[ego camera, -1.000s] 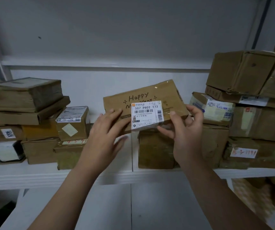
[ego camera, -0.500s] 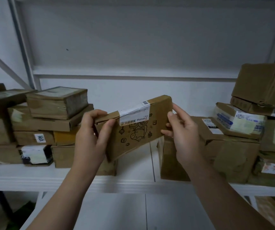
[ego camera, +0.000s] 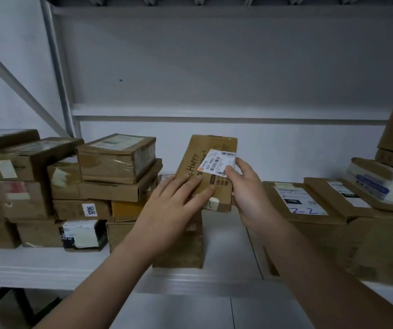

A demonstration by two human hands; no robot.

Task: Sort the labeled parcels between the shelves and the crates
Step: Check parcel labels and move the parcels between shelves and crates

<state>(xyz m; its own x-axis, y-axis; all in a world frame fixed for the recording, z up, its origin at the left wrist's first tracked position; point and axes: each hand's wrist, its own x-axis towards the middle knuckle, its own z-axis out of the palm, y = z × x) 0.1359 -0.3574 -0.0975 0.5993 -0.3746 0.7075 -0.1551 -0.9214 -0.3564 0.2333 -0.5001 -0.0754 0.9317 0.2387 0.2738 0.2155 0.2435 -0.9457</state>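
While I reach over the shelf (ego camera: pixel 36 264), left hand (ego camera: pixel 176 205): fingers straight, flat on parcel (ego camera: pixel 205 148).
Right hand (ego camera: pixel 250 195): clamped on parcel's right edge, thumb on label (ego camera: pixel 216 162).
Parcel: tilted, between both hands, above brown box (ego camera: pixel 183 250).

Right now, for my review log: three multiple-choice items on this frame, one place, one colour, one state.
1. The box tagged 1206 sits: A) in the left stack B) in the right stack C) on the floor.
2. The 2-2 written on the right-hand parcel is: A) red B) blue C) green.
3. On the Happy parcel the left hand lies: A) fisted B) with fingers flat C) not touching.
Answers: 1 A, it lies among the left boxes; 2 B, blue ink below its label; 3 B, straight fingers rest on its face.
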